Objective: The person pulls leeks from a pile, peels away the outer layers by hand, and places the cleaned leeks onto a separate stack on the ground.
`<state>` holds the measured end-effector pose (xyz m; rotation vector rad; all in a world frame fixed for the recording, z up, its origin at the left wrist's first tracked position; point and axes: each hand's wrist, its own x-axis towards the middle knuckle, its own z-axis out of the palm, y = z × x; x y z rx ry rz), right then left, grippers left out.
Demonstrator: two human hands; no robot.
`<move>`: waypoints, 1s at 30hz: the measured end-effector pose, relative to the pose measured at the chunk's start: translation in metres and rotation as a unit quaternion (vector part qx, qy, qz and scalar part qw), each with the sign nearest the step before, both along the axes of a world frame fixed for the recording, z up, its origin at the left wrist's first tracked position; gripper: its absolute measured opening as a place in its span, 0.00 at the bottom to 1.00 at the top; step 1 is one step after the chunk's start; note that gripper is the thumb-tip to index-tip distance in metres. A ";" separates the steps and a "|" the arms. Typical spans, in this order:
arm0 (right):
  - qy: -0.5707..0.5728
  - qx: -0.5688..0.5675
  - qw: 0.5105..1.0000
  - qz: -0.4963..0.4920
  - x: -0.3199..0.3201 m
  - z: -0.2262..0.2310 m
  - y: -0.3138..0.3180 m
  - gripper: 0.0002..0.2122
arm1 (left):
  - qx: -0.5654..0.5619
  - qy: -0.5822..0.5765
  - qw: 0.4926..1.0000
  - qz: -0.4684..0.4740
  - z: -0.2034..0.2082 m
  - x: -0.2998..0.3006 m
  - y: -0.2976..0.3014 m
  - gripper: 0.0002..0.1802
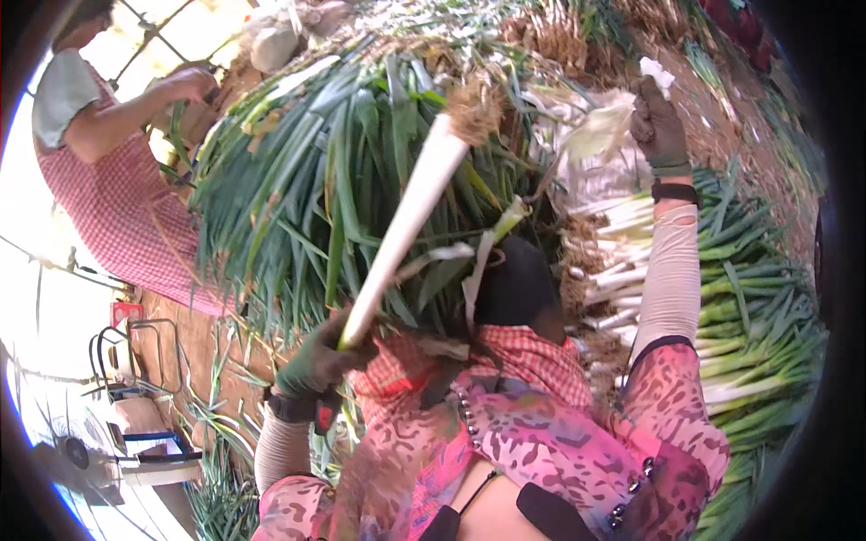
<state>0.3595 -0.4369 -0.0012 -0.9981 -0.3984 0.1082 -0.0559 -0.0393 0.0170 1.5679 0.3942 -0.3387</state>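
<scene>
My left hand [317,362], in a dark green glove, is closed round the green end of a leek [406,209]. The leek slants up and away to the right, its long white shank bare and its tuft of brown roots [474,110] at the far end. Loose strips of leaf [476,270] hang just right of it. My right hand [658,126], in a soiled glove, is raised at the upper right with the fingers curled in. A pale, torn leek leaf [603,124] trails from these fingers, blurred at its edge.
A big heap of leeks [298,180] lies ahead of me. Trimmed leeks [622,279] are laid in a row on the right, roots toward me. At the left stands another person [126,180] in a checked apron. A fan [81,451] and a chair [135,361] are at lower left.
</scene>
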 end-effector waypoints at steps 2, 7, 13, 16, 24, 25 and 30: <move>-0.047 -0.182 0.982 -0.002 -0.017 -0.013 -0.016 0.12 | -0.009 -0.020 1.000 0.006 -0.004 0.005 0.005 0.26; -0.421 -0.311 0.839 0.148 -0.097 -0.091 0.099 0.13 | 0.021 -0.043 0.999 0.003 -0.013 0.044 -0.014 0.29; -0.360 -0.641 0.665 0.132 -0.142 -0.159 0.165 0.17 | -0.026 -0.042 0.999 -0.021 -0.024 0.045 -0.015 0.29; -0.443 -0.648 0.596 0.169 -0.121 -0.151 0.167 0.16 | -0.049 -0.041 0.998 -0.013 -0.027 0.040 -0.013 0.30; -0.044 -0.206 0.963 -0.167 -0.061 -0.054 -0.005 0.14 | 0.002 -0.063 0.996 0.058 -0.034 0.041 0.004 0.27; -0.029 -0.284 0.930 -0.230 -0.077 -0.031 -0.019 0.13 | 0.006 -0.045 0.997 0.069 -0.037 0.041 0.007 0.27; 0.039 -0.657 0.729 -0.190 -0.142 -0.147 -0.132 0.20 | 0.049 -0.014 0.999 0.020 -0.051 0.055 0.012 0.27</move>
